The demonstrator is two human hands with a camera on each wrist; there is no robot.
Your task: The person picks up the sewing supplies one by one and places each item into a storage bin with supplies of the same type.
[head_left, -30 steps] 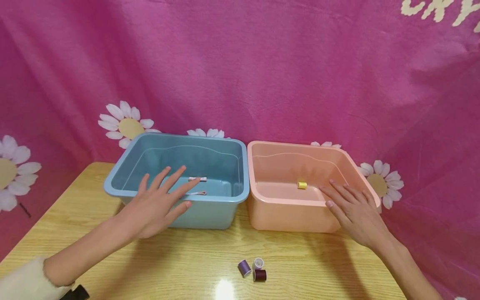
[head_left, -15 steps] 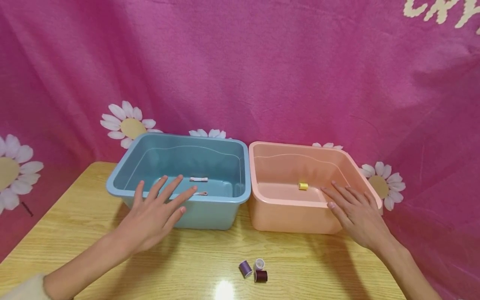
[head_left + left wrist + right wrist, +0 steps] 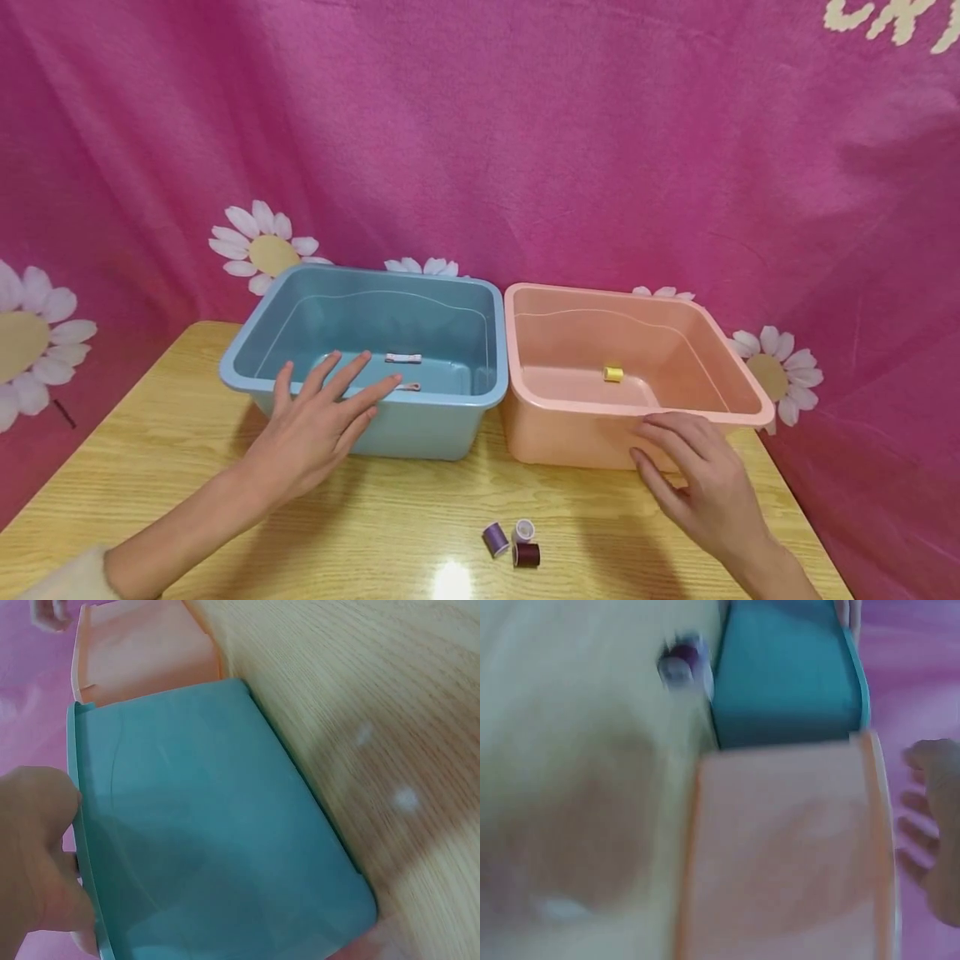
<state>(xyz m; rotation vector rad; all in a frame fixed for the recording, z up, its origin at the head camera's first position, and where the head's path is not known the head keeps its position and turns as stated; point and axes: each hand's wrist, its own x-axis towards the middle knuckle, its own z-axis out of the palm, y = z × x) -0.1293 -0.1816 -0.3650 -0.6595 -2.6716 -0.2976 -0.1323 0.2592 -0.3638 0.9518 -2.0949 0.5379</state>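
Observation:
My left hand (image 3: 307, 437), fingers spread, lies over the near rim of the blue bin (image 3: 420, 429). In the left wrist view, I cannot tell whether the fingers touch that rim. Inside the bin are a small whitish band-like piece (image 3: 402, 358) and a second slim piece (image 3: 409, 387), partly hidden by fingers. My right hand (image 3: 708, 492) hovers before the pink bin (image 3: 570, 437), fingers loosely bent and holding nothing. A yellow thread spool (image 3: 612, 374) lies in the pink bin. Purple (image 3: 496, 540), white (image 3: 524, 531) and dark maroon (image 3: 527, 555) thread spools sit together on the table.
Both bins stand side by side at the back of the wooden table (image 3: 405, 525). Behind them hangs a magenta cloth (image 3: 480, 150) with daisies. The right wrist view is blurred.
My right hand has drawn back from over the pink bin's rim to its front, and its fingers have bent. The left hand has pulled back slightly. The spools have not moved on the table.

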